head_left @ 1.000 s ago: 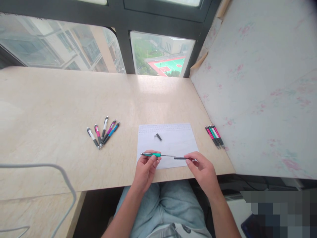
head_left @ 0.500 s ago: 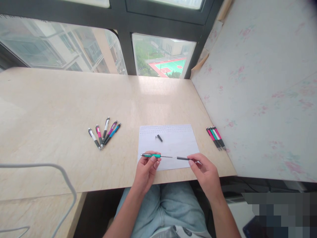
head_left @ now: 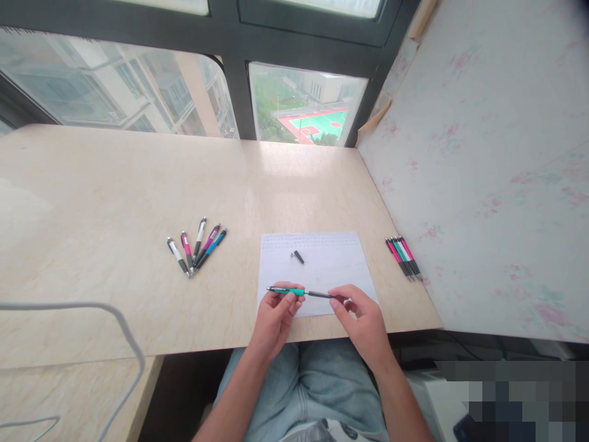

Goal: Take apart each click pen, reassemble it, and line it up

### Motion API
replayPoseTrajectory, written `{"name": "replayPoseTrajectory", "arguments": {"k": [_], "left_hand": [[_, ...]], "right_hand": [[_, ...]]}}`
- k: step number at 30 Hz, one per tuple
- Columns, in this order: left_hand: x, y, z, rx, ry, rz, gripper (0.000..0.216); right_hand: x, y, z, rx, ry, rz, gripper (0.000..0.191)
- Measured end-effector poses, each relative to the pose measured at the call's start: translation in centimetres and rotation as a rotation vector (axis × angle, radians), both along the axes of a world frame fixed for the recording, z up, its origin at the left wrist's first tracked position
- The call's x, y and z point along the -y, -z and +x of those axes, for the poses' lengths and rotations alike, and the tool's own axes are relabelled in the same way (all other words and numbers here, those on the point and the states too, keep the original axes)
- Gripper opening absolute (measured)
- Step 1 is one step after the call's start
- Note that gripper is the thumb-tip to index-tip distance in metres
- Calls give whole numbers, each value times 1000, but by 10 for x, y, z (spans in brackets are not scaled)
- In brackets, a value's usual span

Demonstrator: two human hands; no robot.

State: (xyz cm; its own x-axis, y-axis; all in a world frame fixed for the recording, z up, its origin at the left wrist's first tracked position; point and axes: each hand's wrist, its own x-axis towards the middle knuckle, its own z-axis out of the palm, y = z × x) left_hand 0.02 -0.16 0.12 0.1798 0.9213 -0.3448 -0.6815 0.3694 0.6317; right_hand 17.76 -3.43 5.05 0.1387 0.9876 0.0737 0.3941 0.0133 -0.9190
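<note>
My left hand (head_left: 276, 316) pinches the teal barrel of a pen (head_left: 286, 290) above the near edge of a white sheet of paper (head_left: 317, 270). My right hand (head_left: 361, 319) pinches the black grip section (head_left: 322, 295), which now sits against the teal barrel over the thin refill. A small black pen part (head_left: 298, 256) lies loose on the paper, farther from me.
Several pens (head_left: 197, 245) fan out on the beige desk (head_left: 115, 202) to the left. Another bundle of pens (head_left: 403, 256) lies at the right by the wall panel (head_left: 483, 172). A window runs behind the desk. A white wire frame (head_left: 92, 344) sits near left.
My right hand has slid the black grip section leftward along the refill until it meets the teal barrel. My left hand has stayed almost still.
</note>
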Motion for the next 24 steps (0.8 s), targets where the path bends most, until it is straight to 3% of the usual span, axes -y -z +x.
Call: {"name": "replayPoseTrajectory", "arguments": {"k": [18,24], "left_hand": [[2,3,0,-46,30,49,13],[4,2,0,-66,64,82,12]], "right_hand": [[0,10,-8,29,16,18,17],[-4,8,-7,120,-24,-7,41]]}}
